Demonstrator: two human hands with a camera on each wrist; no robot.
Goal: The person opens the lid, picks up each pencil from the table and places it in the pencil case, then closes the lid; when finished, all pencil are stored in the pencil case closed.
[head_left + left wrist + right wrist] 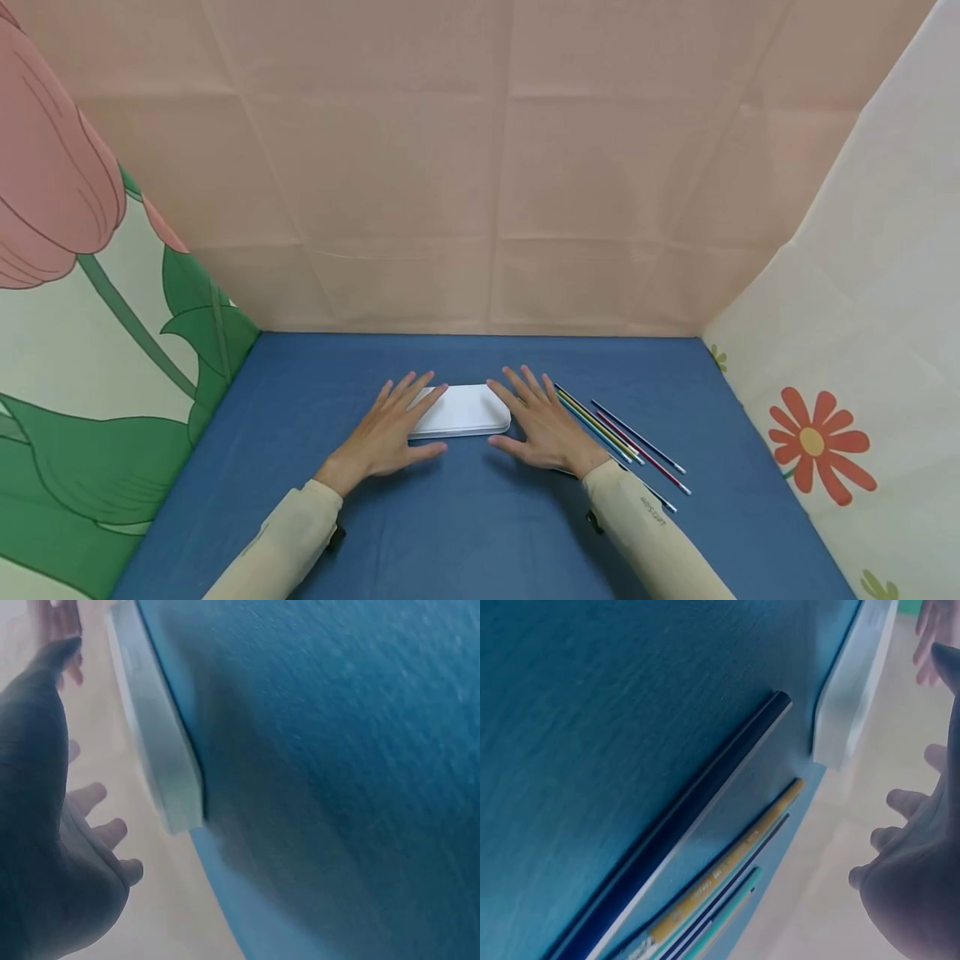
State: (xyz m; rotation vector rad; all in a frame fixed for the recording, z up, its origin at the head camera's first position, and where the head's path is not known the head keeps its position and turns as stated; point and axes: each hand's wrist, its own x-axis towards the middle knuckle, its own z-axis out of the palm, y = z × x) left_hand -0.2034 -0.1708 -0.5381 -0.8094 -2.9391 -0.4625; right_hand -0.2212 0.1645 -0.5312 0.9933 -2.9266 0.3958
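A flat white case with rounded corners lies on the blue cloth, between my two hands. Left of it hovers my left hand, fingers spread and holding nothing; its fingertips overlap the case's left end in the head view. My right hand is spread at the right end, also holding nothing. In the left wrist view the case stands out past the thumb. Several slim pencils lie beside the right hand, among them a red pencil. The right wrist view shows a dark blue pencil and a yellow pencil.
Blue cloth covers the table. A plain beige sheet rises behind it. Printed sheets stand at both sides, with a pink tulip at left and a red flower at right. One pencil runs partly under the right forearm.
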